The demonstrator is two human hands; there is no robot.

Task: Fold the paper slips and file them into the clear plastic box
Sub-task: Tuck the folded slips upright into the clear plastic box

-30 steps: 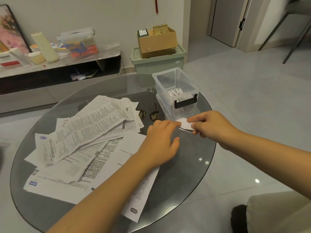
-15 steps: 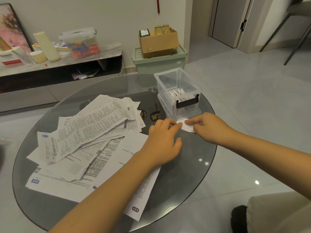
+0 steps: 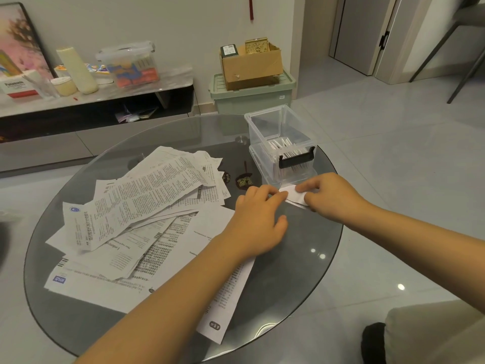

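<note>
A small folded white paper slip [image 3: 293, 196] lies on the round glass table [image 3: 301, 258], just in front of the clear plastic box [image 3: 280, 143]. My left hand [image 3: 258, 219] presses its fingertips on the slip's left end. My right hand [image 3: 333, 195] pinches the slip's right end with curled fingers. The box stands open at the table's far right, with several folded slips upright inside it and a black handle on its near side. A loose pile of unfolded printed slips [image 3: 141, 214] covers the table's left half.
A low shelf [image 3: 105, 95] with bottles and a container runs along the back wall. A green bin [image 3: 252, 98] carrying a cardboard box [image 3: 252, 64] stands behind the table. Tiled floor lies to the right, with a cushion [image 3: 433, 334] at the lower right.
My right hand brought the folded slip down from just above the table onto the glass, and both hands now bear on it. The box and the paper pile have not moved.
</note>
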